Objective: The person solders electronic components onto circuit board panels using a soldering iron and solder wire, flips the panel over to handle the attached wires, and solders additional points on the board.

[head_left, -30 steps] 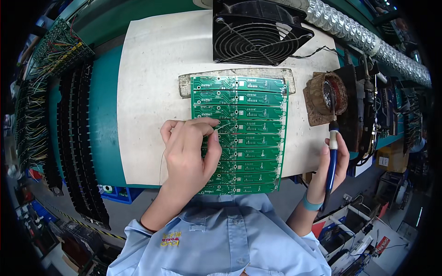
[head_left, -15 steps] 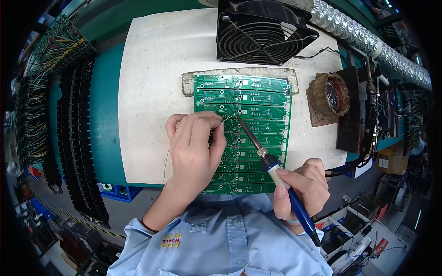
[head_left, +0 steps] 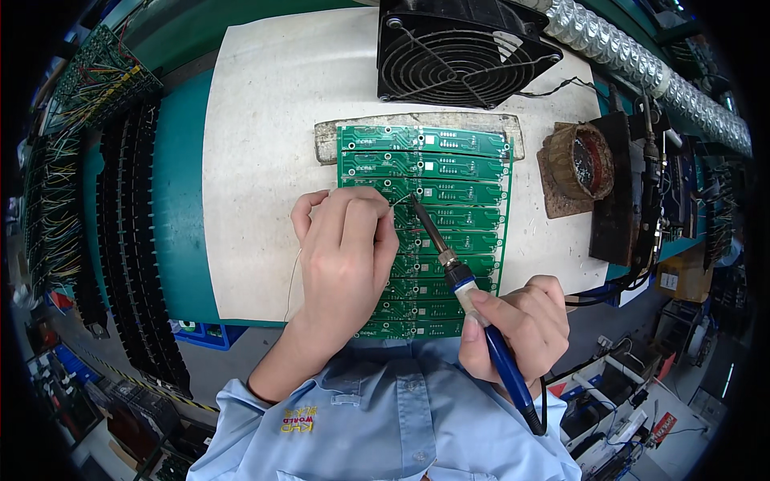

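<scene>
A panel of joined green circuit boards (head_left: 469, 168) lies before me, its far end over a worn pale strip (head_left: 326, 144). My left hand (head_left: 341, 252) is over the panel's left side, thumb and fingers pinched on thin solder wire (head_left: 292, 276). The wire's short end reaches toward the panel's middle column of holes, and its tail hangs left of the wrist. My right hand (head_left: 525, 327) grips a blue-handled soldering iron (head_left: 503, 353) like a pen. The iron's dark tip meets the board near the wire end; whether they touch is too small to tell.
Beyond the panel stands a black fan (head_left: 461, 68). At right a round brown pot (head_left: 581, 164) sits on a brown base, beside a dark metal stand (head_left: 613, 200). A silver flexible duct (head_left: 601, 48) crosses the far right. Black slotted racks (head_left: 132, 240) line the left.
The iron's handle has swung slightly left with my right hand, and its tip sits a little higher on the panel. My left hand stays pinched on the solder wire, nearly in place.
</scene>
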The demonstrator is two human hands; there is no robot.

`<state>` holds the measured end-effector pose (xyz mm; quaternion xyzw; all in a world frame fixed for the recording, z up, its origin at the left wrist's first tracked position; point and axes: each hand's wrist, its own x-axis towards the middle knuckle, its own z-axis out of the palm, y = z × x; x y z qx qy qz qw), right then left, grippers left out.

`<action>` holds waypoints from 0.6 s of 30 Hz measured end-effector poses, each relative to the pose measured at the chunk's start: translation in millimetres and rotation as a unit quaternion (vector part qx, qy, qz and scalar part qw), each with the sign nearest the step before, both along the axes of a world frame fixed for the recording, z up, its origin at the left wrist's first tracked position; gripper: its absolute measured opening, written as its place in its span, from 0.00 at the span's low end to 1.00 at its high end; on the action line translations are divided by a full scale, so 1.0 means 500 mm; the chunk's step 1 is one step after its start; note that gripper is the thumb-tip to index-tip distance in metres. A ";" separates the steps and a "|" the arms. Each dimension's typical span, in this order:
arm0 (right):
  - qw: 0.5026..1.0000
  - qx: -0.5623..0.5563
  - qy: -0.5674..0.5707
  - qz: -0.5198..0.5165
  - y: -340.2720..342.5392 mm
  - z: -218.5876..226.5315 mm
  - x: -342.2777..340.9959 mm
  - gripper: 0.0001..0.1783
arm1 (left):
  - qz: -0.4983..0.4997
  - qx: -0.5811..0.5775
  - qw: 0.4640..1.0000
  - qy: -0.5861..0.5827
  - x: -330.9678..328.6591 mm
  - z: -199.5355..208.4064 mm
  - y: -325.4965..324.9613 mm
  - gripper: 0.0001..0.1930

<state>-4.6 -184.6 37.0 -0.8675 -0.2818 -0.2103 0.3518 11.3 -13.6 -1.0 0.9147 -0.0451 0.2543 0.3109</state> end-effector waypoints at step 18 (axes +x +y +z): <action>0.933 0.170 -0.061 -0.310 -0.083 -0.049 -0.007 0.14 | -0.024 -0.047 0.999 -0.003 -0.013 0.002 0.012 0.09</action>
